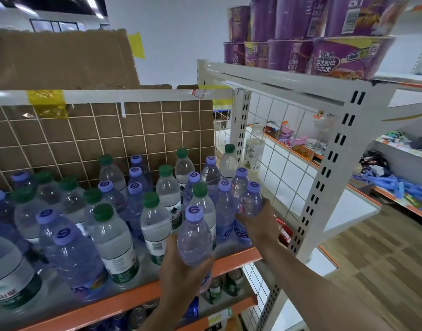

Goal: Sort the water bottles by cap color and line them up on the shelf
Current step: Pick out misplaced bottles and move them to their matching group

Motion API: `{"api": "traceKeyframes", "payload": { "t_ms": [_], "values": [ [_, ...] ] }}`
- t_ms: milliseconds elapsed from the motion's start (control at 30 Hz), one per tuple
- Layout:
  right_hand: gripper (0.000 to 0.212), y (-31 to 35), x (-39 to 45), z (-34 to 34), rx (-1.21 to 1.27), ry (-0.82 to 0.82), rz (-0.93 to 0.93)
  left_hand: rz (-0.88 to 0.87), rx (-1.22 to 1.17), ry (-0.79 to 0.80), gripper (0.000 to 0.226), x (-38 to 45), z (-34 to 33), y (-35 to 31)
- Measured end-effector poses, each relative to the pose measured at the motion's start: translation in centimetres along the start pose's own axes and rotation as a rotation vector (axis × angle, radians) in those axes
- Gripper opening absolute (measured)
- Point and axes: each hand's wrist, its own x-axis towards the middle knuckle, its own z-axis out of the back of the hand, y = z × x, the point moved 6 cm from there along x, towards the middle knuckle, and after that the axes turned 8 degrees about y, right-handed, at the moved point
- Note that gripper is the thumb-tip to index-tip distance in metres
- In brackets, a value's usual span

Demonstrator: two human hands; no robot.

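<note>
Several water bottles stand mixed on the orange-edged shelf [238, 260]: some with green caps [102, 212], some with purple caps [64, 235]. My left hand [181, 274] grips a purple-capped bottle [194, 237] at the shelf's front edge, held upright. My right hand [258, 222] is wrapped around another purple-capped bottle [251, 199] at the shelf's right end, next to the wire side panel. More purple-capped bottles [224, 206] cluster beside it on the right; the left and middle stay mixed.
A wire grid backed by cardboard [133, 125] closes the shelf's rear. Purple noodle bowls [324, 53] sit on the shelf above right. A white upright post [324, 177] stands at the right corner. Cans fill the lower shelf [138, 316]. Wooden floor lies to the right.
</note>
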Motion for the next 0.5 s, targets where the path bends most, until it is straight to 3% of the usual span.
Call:
{"api": "traceKeyframes", "payload": {
  "t_ms": [233,300,367,400,500],
  "values": [
    [0.096,-1.0,-0.5,-1.0,0.212,0.087,0.012,0.017,-0.027,-0.014,0.051,-0.1,0.1,0.6],
    [0.091,-0.4,-1.5,-0.2,0.010,-0.084,0.074,0.014,-0.041,-0.021,0.049,-0.1,0.2,0.6],
    [0.070,1.8,-3.5,0.9,-0.240,-0.325,0.229,0.007,-0.045,-0.024,0.047,-0.1,0.2,0.7],
    [0.062,3.4,-4.3,0.9,-0.271,-0.351,0.336,0.000,-0.043,-0.027,0.047,-0.1,0.3,0.8],
    [0.058,7.5,-5.6,-1.7,-0.216,-0.026,0.528,-0.015,-0.041,-0.039,0.047,-0.2,0.5,0.5]
  ]
}}
